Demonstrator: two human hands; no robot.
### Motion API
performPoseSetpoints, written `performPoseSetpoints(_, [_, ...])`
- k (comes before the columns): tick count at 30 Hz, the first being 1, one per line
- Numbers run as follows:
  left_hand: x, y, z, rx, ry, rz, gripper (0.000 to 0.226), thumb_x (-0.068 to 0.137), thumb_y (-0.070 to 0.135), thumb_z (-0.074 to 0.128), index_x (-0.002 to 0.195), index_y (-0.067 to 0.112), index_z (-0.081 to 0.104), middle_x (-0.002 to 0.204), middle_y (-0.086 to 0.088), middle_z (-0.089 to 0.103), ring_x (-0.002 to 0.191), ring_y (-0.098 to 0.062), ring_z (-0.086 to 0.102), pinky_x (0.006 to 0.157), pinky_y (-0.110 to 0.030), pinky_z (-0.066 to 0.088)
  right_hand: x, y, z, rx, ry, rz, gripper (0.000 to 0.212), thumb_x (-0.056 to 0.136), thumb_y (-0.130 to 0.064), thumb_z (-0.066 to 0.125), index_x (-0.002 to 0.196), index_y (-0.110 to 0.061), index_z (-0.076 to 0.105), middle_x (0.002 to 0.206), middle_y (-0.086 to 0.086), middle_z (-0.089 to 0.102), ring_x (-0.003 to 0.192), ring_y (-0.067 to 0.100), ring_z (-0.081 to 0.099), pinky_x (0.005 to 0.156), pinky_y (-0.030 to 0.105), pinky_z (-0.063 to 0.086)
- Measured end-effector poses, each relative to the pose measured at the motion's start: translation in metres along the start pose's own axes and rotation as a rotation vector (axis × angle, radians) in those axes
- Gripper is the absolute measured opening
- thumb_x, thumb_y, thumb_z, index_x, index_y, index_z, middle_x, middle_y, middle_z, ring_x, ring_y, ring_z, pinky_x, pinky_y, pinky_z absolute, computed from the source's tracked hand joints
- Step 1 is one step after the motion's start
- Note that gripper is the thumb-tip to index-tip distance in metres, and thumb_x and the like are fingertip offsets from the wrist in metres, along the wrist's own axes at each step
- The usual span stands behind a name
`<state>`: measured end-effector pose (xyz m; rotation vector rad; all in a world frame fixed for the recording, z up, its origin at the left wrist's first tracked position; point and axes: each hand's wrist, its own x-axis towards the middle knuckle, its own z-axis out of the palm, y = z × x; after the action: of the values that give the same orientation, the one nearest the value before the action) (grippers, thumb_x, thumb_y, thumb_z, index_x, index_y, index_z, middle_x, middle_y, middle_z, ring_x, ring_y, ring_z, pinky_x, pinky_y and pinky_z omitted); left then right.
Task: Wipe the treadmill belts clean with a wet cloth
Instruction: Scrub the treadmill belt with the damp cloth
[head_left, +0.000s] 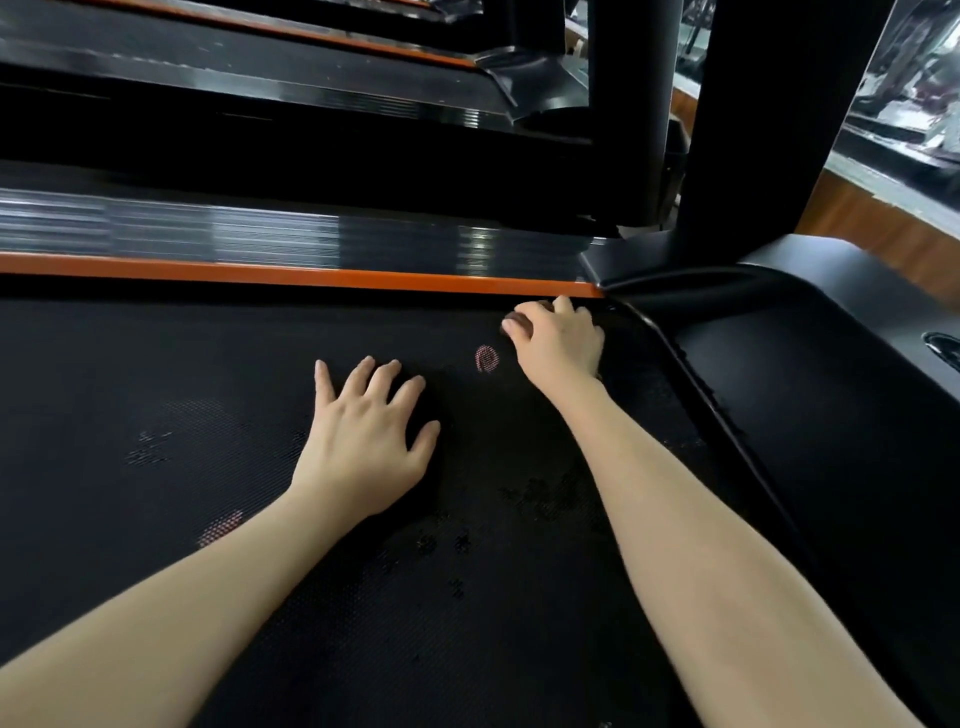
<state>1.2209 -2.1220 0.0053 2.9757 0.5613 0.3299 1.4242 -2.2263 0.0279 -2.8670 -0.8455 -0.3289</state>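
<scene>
- The belt (156, 364) fills the view, black and textured, with darker damp patches (550, 493) near the middle.
- The orange rail (311, 273) runs along its far edge and meets the motor cover (831, 338) at the right.
- The left hand (363, 441) lies flat on the belt with fingers spread, holding nothing; it looks like a brace.
- The right hand (558, 340) is in the far corner by the rail, its fingers curled over a dark wad.
- That wad is probably the cloth (521, 320), pressed on the belt and mostly hidden.
- The step looks like wiping the corner. The next move calls for dragging the cloth back across the dry stretch to the left.
</scene>
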Motion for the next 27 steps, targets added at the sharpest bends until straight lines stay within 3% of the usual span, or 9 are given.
performPoseSetpoints(5, [0.000, -0.001, -0.001, 0.010, -0.011, -0.009, 0.080, 0.079, 0.060, 0.007, 0.138, 0.022, 0.045, 0.147, -0.007, 0.039, 0.141, -0.029, 0.025, 0.113, -0.062, 0.007, -0.070, 0.011, -0.008, 0.133, 0.080, -0.479, 0.037, 0.090, -0.045, 0.055, 0.124, -0.031, 0.062, 0.103, 0.009, 0.057, 0.088, 0.030, 0.053, 0.070, 0.037, 0.047])
performPoseSetpoints(7, [-0.002, -0.001, -0.001, 0.010, -0.013, -0.010, 0.080, 0.079, 0.060, 0.007, 0.138, 0.021, 0.045, 0.147, -0.007, 0.039, 0.141, -0.029, 0.025, 0.113, -0.062, 0.007, -0.077, 0.029, -0.009, 0.158, 0.109, -0.595, 0.038, 0.087, -0.048, 0.051, 0.117, -0.032, 0.067, 0.092, 0.006, 0.058, 0.076, 0.026, 0.054, 0.060, 0.033, 0.047])
performPoseSetpoints(9, [-0.002, -0.001, -0.001, 0.001, -0.008, -0.012, 0.079, 0.079, 0.059, 0.008, 0.137, 0.021, 0.046, 0.146, -0.007, 0.040, 0.140, -0.029, 0.026, 0.113, -0.061, 0.006, -0.058, 0.029, -0.008, 0.139, 0.090, -0.493, 0.039, 0.089, -0.052, 0.047, 0.118, -0.034, 0.066, 0.094, 0.005, 0.058, 0.083, 0.027, 0.057, 0.066, 0.033, 0.045])
performPoseSetpoints(13, [-0.001, 0.000, -0.002, -0.018, 0.016, -0.015, 0.077, 0.080, 0.059, 0.011, 0.134, 0.019, 0.048, 0.144, -0.007, 0.043, 0.139, -0.029, 0.029, 0.112, -0.062, 0.008, -0.003, -0.009, 0.001, 0.135, 0.017, -0.058, 0.036, 0.097, -0.049, 0.042, 0.125, -0.031, 0.057, 0.116, 0.006, 0.056, 0.104, 0.027, 0.053, 0.075, 0.032, 0.039])
performPoseSetpoints(15, [-0.001, 0.000, -0.002, -0.027, 0.013, -0.019, 0.080, 0.079, 0.059, 0.011, 0.135, 0.016, 0.047, 0.145, -0.006, 0.043, 0.139, -0.027, 0.029, 0.112, -0.061, 0.007, -0.010, -0.025, -0.001, 0.163, -0.007, -0.072, 0.037, 0.097, -0.049, 0.042, 0.122, -0.029, 0.059, 0.114, 0.007, 0.056, 0.101, 0.027, 0.055, 0.075, 0.033, 0.043])
performPoseSetpoints(19, [-0.001, -0.001, -0.004, -0.024, -0.003, -0.032, 0.082, 0.078, 0.058, 0.012, 0.138, 0.012, 0.042, 0.150, -0.004, 0.036, 0.142, -0.025, 0.023, 0.113, -0.060, 0.004, -0.088, -0.019, -0.012, 0.274, 0.079, -0.461, 0.035, 0.088, -0.053, 0.052, 0.111, -0.031, 0.068, 0.094, 0.003, 0.060, 0.083, 0.026, 0.060, 0.066, 0.034, 0.049])
performPoseSetpoints(21, [-0.001, -0.001, -0.004, -0.031, -0.018, -0.038, 0.075, 0.081, 0.054, 0.018, 0.140, 0.012, 0.039, 0.152, -0.003, 0.033, 0.143, -0.024, 0.020, 0.114, -0.059, 0.002, -0.091, -0.008, -0.013, 0.256, 0.098, -0.533, 0.036, 0.085, -0.056, 0.053, 0.109, -0.034, 0.069, 0.090, 0.001, 0.060, 0.081, 0.023, 0.060, 0.062, 0.031, 0.048])
performPoseSetpoints(25, [-0.001, -0.001, -0.005, -0.027, -0.032, -0.037, 0.074, 0.083, 0.054, 0.019, 0.142, 0.013, 0.036, 0.153, -0.002, 0.030, 0.144, -0.023, 0.017, 0.114, -0.058, 0.000, -0.022, -0.015, -0.001, 0.182, 0.055, -0.214, 0.033, 0.091, -0.054, 0.050, 0.117, -0.038, 0.062, 0.107, 0.002, 0.057, 0.102, 0.025, 0.053, 0.078, 0.035, 0.045])
performPoseSetpoints(27, [-0.001, -0.002, -0.005, -0.036, -0.027, -0.032, 0.074, 0.083, 0.054, 0.019, 0.142, 0.014, 0.037, 0.153, -0.002, 0.031, 0.144, -0.023, 0.017, 0.114, -0.058, 0.000, 0.000, -0.027, 0.006, 0.177, 0.031, -0.066, 0.034, 0.095, -0.053, 0.046, 0.120, -0.034, 0.061, 0.114, 0.004, 0.056, 0.105, 0.026, 0.052, 0.078, 0.035, 0.044])
